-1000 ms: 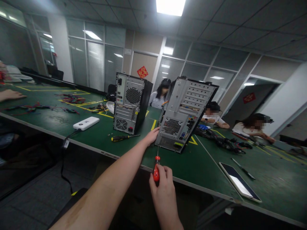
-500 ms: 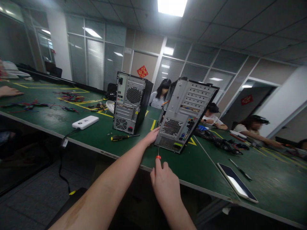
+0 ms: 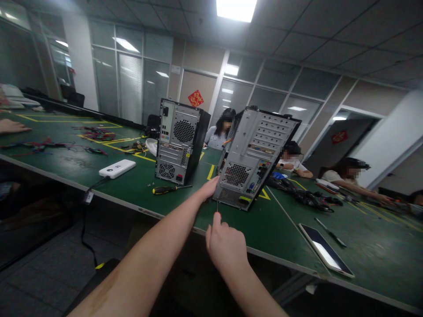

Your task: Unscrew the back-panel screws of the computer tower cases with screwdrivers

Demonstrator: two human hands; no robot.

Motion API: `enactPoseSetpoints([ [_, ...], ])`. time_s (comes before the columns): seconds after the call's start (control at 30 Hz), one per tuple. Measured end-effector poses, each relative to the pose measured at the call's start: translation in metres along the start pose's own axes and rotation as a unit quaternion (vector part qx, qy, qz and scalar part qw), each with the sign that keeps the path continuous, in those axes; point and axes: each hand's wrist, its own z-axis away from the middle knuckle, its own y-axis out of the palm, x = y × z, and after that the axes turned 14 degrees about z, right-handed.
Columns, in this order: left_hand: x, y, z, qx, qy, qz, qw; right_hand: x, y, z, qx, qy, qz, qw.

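A grey computer tower (image 3: 246,152) stands with its back panel facing me, leaning in view. My left hand (image 3: 210,186) lies against its lower left edge, with the fingers hidden by the case. Just below the tower's bottom left corner, my right hand (image 3: 227,243) is closed around a screwdriver (image 3: 217,206). Its thin shaft points up to the case corner, and the handle is almost wholly covered by the hand. Whether the tip sits in a screw is too small to tell.
Left of it stands a second tower (image 3: 178,141), with a yellow-black screwdriver (image 3: 165,190) and tiny screws in front. A white power bank (image 3: 117,168), loose wires (image 3: 94,132), black cables (image 3: 304,193), a phone (image 3: 325,251) and a pen-like tool (image 3: 330,232) lie about. Several people sit around.
My right hand has turned and its index finger has come up over the screwdriver's red collar, which showed before. The left hand and the tower stay nearly the same.
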Motion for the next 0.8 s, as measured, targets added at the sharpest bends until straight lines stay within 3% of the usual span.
enactPoseSetpoints([
  [0.3,0.002,-0.001,-0.002,0.012,0.020,-0.012,1.000,0.003,0.005,0.007,-0.013,0.034,-0.026,0.999],
  [0.8,-0.003,0.000,0.001,0.004,-0.008,-0.011,1.000,0.012,0.018,0.013,-0.005,0.127,-0.081,0.989],
])
